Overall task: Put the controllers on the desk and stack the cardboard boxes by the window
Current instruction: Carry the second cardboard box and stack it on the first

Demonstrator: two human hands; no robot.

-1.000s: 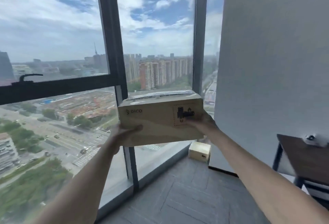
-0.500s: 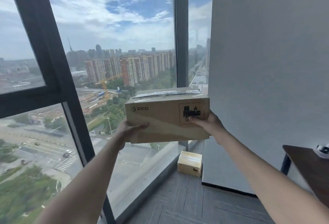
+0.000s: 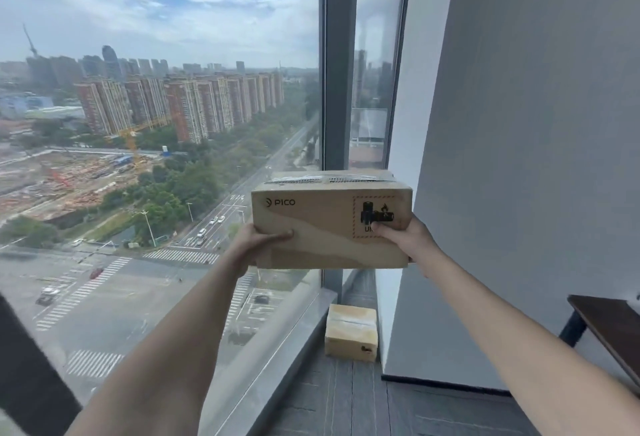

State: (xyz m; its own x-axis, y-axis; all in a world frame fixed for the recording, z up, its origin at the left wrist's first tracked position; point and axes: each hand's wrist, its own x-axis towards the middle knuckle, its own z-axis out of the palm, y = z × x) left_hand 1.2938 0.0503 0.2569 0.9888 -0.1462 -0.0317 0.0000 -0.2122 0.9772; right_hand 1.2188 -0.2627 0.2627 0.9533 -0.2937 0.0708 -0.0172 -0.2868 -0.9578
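I hold a brown cardboard box [image 3: 329, 224] marked PICO out in front of me at chest height, level, with a taped top and a battery warning label on its right side. My left hand [image 3: 258, 245] grips its lower left corner, thumb on the front face. My right hand [image 3: 408, 240] grips its lower right corner, thumb over the label. A second, smaller cardboard box [image 3: 351, 331] lies on the floor below, in the corner where the window meets the wall. No controllers are in view.
Floor-to-ceiling window [image 3: 156, 158] on the left with a dark upright frame post [image 3: 339, 72] and a grey sill [image 3: 277, 349]. White wall [image 3: 519, 158] on the right. A dark desk corner [image 3: 613, 328] juts in at the right edge. Grey tiled floor [image 3: 363, 404] runs between.
The view has swung left-to-right and closer to the corner; the window post slid left past the box. The floor box now sits nearer, directly below the held box. My grip is unchanged.
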